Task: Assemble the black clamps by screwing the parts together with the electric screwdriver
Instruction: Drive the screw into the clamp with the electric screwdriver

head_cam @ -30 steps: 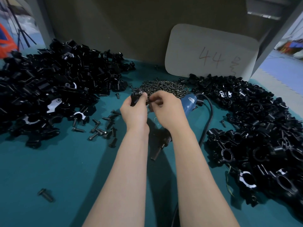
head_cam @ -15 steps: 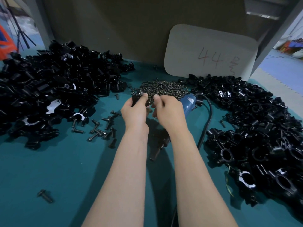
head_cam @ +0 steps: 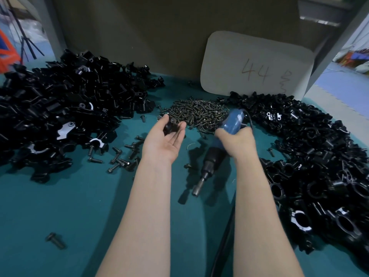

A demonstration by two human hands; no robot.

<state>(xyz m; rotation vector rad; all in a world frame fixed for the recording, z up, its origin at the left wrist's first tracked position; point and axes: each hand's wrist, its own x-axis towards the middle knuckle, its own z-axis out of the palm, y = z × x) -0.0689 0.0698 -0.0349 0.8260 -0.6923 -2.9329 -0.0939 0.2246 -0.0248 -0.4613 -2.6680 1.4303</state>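
One screw heap point(head_cam: 197, 114) lies on the teal table point(head_cam: 79, 206), and everything else is placed from it. Two piles of black clamp parts flank it, the left pile point(head_cam: 60, 108) on one side and the right pile point(head_cam: 319, 156) on the other. One white card point(head_cam: 255, 64) marked "44" stands behind it. A scatter of loose bolts point(head_cam: 119, 158), too tangled to count, lies to the near left of the heap. A single bolt point(head_cam: 56, 239) sits much nearer the person.

Two bare hands work just in front of the heap. The left hand point(head_cam: 165, 140) is palm up, its thumb and curled fingertips holding one black clamp point(head_cam: 171, 124) with a screw standing in it, at the heap's near-left edge. The right hand point(head_cam: 237, 140) is clenched around the blue body of the one electric screwdriver point(head_cam: 232, 120) at the heap's near-right edge. Its black nose and bit point toward the person, and its cable point(head_cam: 221, 246) trails the same way.

Half a second ago both hands met at the clamp, the right fingers pinching at it while the screwdriver lay ungripped beneath. Now the hands have parted, the left palm has turned upward, and the right has taken the tool.
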